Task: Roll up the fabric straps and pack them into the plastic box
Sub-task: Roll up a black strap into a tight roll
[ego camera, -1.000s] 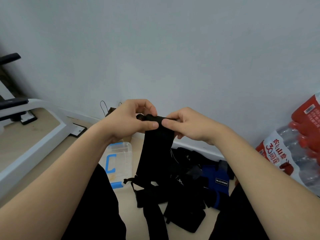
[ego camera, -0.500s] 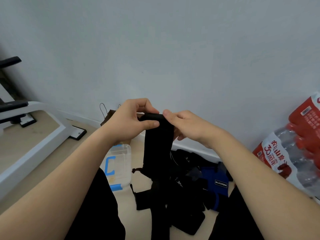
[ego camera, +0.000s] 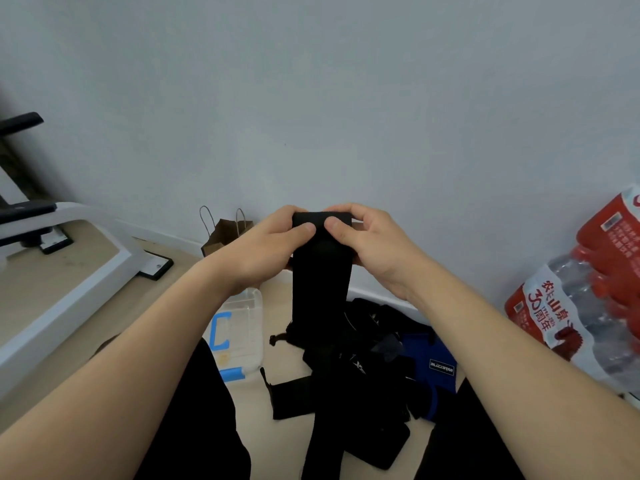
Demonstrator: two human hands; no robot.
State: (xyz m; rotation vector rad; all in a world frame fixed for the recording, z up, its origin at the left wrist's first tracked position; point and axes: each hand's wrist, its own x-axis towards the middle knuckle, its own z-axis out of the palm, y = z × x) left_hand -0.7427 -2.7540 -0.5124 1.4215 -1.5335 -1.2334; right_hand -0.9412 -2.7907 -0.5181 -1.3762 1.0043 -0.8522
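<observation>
A long black fabric strap (ego camera: 320, 282) hangs from both my hands at chest height, its top end folded over into a small roll. My left hand (ego camera: 263, 244) grips the roll's left side and my right hand (ego camera: 372, 240) grips its right side, thumbs pressed on the front. The strap's tail drops to the floor between my knees. A clear plastic box (ego camera: 239, 334) with blue clips stands on the floor below my left wrist. A heap of black straps (ego camera: 367, 372) and a blue strap (ego camera: 434, 362) lies to the right of the box.
A brown paper bag (ego camera: 221, 233) stands against the wall behind my left hand. A shrink-wrapped pack of water bottles (ego camera: 585, 296) fills the right side. A white machine frame (ego camera: 69, 271) runs along the left. My dark-trousered knees flank the heap.
Both hands have lifted the strap slightly and turned its top end over, so the roll is thicker and the hanging tail has risen off the heap.
</observation>
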